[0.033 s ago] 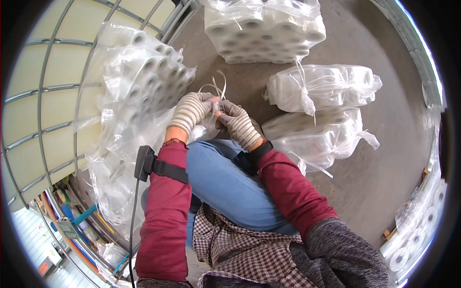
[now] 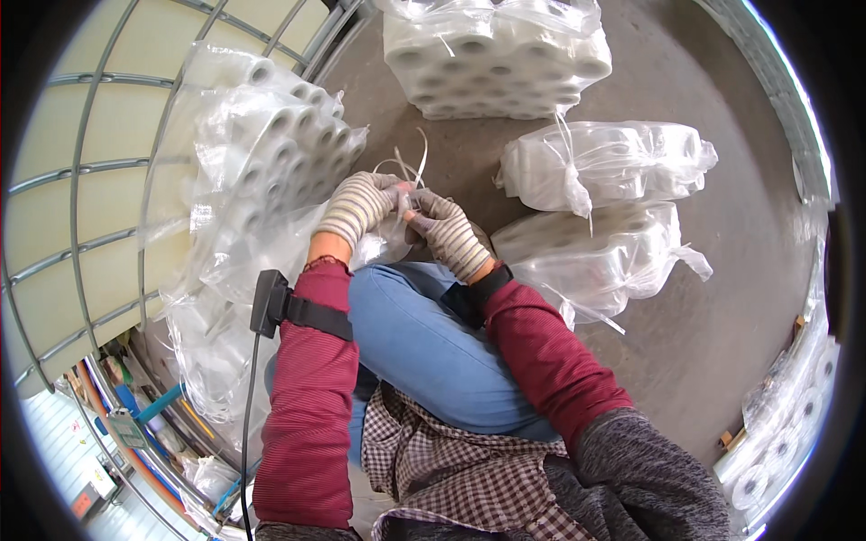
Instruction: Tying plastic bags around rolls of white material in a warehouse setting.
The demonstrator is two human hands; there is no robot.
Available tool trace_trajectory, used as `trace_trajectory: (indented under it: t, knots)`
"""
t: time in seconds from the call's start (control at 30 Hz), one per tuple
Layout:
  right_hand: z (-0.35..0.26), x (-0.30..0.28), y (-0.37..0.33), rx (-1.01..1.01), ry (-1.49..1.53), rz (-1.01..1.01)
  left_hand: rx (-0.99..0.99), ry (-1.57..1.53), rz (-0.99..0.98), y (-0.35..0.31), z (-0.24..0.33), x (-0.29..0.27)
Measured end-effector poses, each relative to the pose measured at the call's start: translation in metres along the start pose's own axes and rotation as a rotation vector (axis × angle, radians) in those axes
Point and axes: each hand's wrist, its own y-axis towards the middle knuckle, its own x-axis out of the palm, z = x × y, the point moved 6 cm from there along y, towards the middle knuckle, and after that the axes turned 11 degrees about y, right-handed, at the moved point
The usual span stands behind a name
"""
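Observation:
In striped gloves with grey fingertips, my left hand and my right hand meet above my bent knee. Both are closed in a pinch at the gathered neck of a clear plastic bag. A thin white plastic strip loops up from between my fingers, its loose end standing free. My fingers hide most of where strip and bag neck meet. Beside my left hand leans a large clear bag of white rolls, their hollow ends showing.
Three wrapped bundles rest on the grey floor: a large roll bundle ahead, a tied bundle at right, and another tied bundle nearer. A metal cage around a pale tank borders the left. Plastic-wrapped rolls line the right edge.
The strip's loose end has straightened upward slightly. My left forearm has shifted very slightly left. Both hands keep their pinch.

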Motion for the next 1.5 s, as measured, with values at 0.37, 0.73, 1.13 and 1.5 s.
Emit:
trace_trajectory:
  t: [0.37,0.73,1.13,1.5]
  knots:
    - [-0.001,-0.010,-0.004,-0.054,0.079,0.144,0.268,-0.265,0.156,0.003,0.005,-0.002]
    - [-0.020,0.024,0.041,0.133,-0.276,0.299,0.676,0.448,0.506,-0.062,-0.005,0.007]
    - [-0.005,0.006,-0.018,0.138,-0.026,0.228,0.572,0.543,0.584,-0.057,-0.005,0.007]
    - [0.016,-0.037,-0.027,0.219,0.181,0.362,0.402,0.069,0.690,-0.058,-0.013,0.002]
